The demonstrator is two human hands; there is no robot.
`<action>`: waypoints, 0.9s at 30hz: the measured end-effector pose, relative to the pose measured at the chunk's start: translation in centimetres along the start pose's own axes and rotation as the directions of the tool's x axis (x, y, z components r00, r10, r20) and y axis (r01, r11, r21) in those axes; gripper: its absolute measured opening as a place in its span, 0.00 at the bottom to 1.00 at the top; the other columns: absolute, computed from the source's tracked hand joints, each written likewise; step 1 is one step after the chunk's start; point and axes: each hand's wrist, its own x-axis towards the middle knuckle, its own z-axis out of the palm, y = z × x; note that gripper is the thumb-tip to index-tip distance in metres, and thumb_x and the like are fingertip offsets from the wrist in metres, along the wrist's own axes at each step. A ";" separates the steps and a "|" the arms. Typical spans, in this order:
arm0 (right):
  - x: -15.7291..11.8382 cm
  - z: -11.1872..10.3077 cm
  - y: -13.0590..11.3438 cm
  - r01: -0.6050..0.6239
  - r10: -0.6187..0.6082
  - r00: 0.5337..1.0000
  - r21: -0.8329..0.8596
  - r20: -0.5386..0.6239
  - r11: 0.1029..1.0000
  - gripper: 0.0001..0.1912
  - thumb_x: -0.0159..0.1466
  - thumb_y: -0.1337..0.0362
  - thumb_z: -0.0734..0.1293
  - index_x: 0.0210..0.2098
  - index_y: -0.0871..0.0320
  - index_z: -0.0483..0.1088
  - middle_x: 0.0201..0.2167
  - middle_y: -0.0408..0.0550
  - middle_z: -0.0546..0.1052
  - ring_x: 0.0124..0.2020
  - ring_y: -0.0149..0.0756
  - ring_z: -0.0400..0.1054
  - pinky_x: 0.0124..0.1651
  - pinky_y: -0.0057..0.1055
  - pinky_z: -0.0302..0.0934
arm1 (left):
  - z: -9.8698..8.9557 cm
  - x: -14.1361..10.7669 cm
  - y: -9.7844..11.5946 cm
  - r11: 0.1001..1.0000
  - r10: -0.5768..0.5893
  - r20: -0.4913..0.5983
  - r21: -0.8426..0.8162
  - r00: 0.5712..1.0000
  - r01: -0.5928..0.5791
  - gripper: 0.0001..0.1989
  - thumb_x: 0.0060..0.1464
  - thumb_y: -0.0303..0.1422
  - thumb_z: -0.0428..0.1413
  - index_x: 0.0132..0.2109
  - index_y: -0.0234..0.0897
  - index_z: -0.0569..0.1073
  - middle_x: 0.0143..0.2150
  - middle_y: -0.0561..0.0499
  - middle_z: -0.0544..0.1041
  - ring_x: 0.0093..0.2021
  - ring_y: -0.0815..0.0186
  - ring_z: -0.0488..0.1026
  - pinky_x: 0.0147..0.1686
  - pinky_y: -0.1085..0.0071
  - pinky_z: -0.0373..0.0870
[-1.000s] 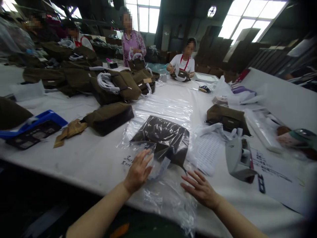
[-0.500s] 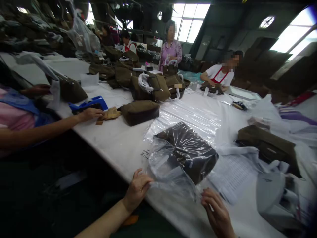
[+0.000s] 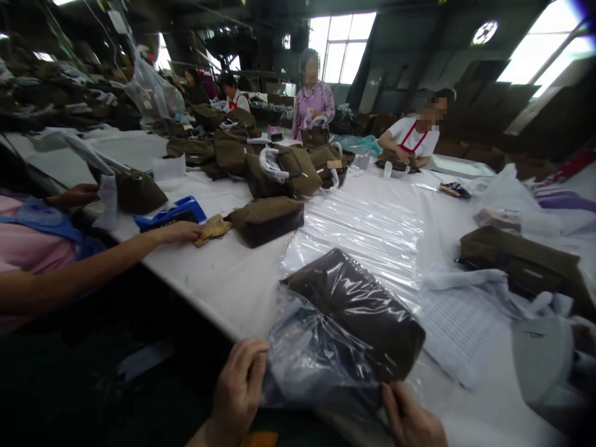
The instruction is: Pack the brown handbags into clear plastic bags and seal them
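A dark olive bag [image 3: 358, 304] lies inside a clear plastic bag [image 3: 307, 357] at the near edge of the white table. My left hand [image 3: 242, 385] pinches the left corner of the plastic bag's near end. At the other corner, my right hand [image 3: 412, 413] grips the plastic between thumb and fingers. The plastic spreads between both hands, wrinkled over the near side of the olive bag. Beyond it, flat clear plastic sheets [image 3: 358, 230] cover part of the table.
Another olive bag [image 3: 267, 218] lies further back, before a pile of bags [image 3: 288, 167]. A co-worker's arm [image 3: 125, 254] reaches in from the left beside a blue tray [image 3: 174, 211]. At right are printed paper [image 3: 459, 329] and an olive bag [image 3: 521, 257].
The plastic-covered bag appears nearer and larger, its plastic spread wider between my hands. My right hand has closed on the plastic's corner. The co-worker's hand at left shifted slightly in view.
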 end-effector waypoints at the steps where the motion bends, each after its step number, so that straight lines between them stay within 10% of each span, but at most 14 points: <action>1: 0.0 -0.1 -0.3 -0.039 0.039 0.999 -0.013 0.010 0.999 0.14 0.66 0.57 0.55 0.28 0.53 0.65 0.16 0.42 0.69 0.15 0.36 0.66 0.19 0.30 0.53 | 0.5 0.7 1.1 0.982 0.187 0.031 0.025 0.982 -0.187 0.14 0.60 0.33 0.45 0.49 0.37 0.70 0.47 0.47 0.75 0.50 0.62 0.70 0.51 0.64 0.66; 4: 0.6 -0.9 -1.3 -0.089 0.089 0.995 -0.004 0.042 0.996 0.15 0.66 0.57 0.55 0.26 0.53 0.64 0.15 0.41 0.67 0.16 0.35 0.66 0.20 0.29 0.54 | 3.8 2.8 3.5 0.844 0.496 0.270 0.071 0.825 -0.531 0.23 0.59 0.39 0.46 0.58 0.32 0.62 0.58 0.43 0.66 0.60 0.57 0.59 0.59 0.58 0.55; 10: 0.9 -3.4 -1.1 0.134 -0.137 0.979 -0.030 -0.150 0.990 0.15 0.63 0.63 0.60 0.49 0.51 0.66 0.40 0.53 0.74 0.36 0.42 0.71 0.36 0.34 0.65 | 9.9 3.1 1.6 0.839 0.394 0.275 0.282 0.877 -0.466 0.31 0.60 0.45 0.42 0.60 0.24 0.58 0.61 0.37 0.60 0.63 0.53 0.53 0.61 0.54 0.49; 13: 1.0 -4.1 -0.4 0.263 -0.276 0.951 -0.102 -0.138 0.959 0.17 0.62 0.66 0.61 0.49 0.47 0.68 0.53 0.53 0.66 0.51 0.48 0.63 0.48 0.42 0.61 | 10.1 2.4 1.0 0.840 0.414 0.203 0.290 0.887 -0.458 0.29 0.61 0.45 0.39 0.60 0.27 0.60 0.61 0.40 0.61 0.63 0.53 0.51 0.62 0.55 0.42; 20: 1.6 -4.6 0.1 0.230 -0.222 0.961 0.030 -0.164 0.973 0.17 0.61 0.70 0.63 0.49 0.54 0.69 0.53 0.54 0.64 0.53 0.47 0.60 0.50 0.41 0.60 | 10.3 2.7 1.6 0.829 0.344 0.136 0.421 0.929 -0.368 0.23 0.57 0.39 0.47 0.58 0.38 0.65 0.63 0.42 0.58 0.64 0.48 0.45 0.61 0.49 0.38; 25: -0.5 -8.5 7.1 -0.027 0.084 0.922 0.155 -0.378 0.988 0.11 0.59 0.67 0.66 0.42 0.54 0.71 0.43 0.51 0.71 0.45 0.42 0.66 0.48 0.40 0.60 | 10.6 3.2 1.3 0.832 0.260 0.186 0.455 0.948 -0.317 0.24 0.57 0.34 0.46 0.61 0.38 0.59 0.67 0.42 0.44 0.65 0.45 0.40 0.60 0.45 0.38; 27: -1.6 -10.7 11.9 -0.279 0.369 0.787 0.247 -0.495 0.928 0.10 0.58 0.62 0.67 0.39 0.56 0.71 0.39 0.50 0.72 0.40 0.40 0.67 0.46 0.40 0.60 | 10.9 3.3 1.3 0.859 0.254 0.152 0.419 0.955 -0.295 0.26 0.58 0.32 0.45 0.63 0.41 0.54 0.68 0.45 0.41 0.66 0.46 0.39 0.60 0.44 0.38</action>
